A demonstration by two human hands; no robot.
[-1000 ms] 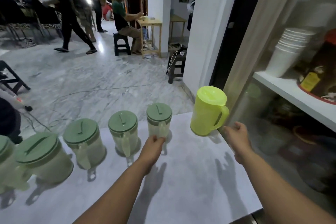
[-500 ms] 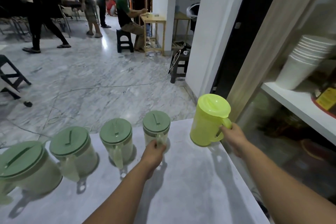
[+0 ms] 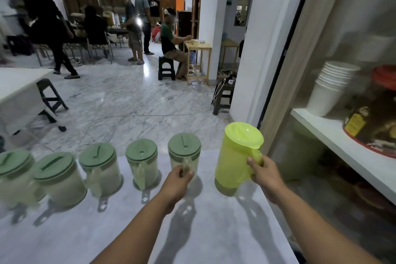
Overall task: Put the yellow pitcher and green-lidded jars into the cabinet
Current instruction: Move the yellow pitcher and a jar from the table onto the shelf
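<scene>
Head view: right grip (image 3: pixel 264 174) clasps yellow pitcher (image 3: pixel 236 158) handle; left grip (image 3: pixel 177 180) holds nearest jar (image 3: pixel 184 157) handle (both upright).

1. Five clear plastic jars with green lids stand in a row along the far edge of the white bench (image 3: pixel 214 231): the leftmost jar (image 3: pixel 12 178), then the second jar (image 3: pixel 60 180), the third jar (image 3: pixel 100 169), the fourth jar (image 3: pixel 142 163) and the rightmost jar (image 3: pixel 184 156).
2. The translucent yellow plastic pitcher (image 3: pixel 235 158) stands right of the rightmost jar, near the bench's right edge.
3. The left hand (image 3: pixel 176 182) is on the rightmost jar's handle; the right hand (image 3: pixel 265 176) is on the pitcher's handle.
4. The wooden-framed cabinet (image 3: pixel 300 60) stands right of the bench.
5. On the cabinet's white shelf (image 3: pixel 342 148) a stack of white paper cups (image 3: pixel 330 90) sits left of a red-lidded container (image 3: pixel 377 109).
</scene>
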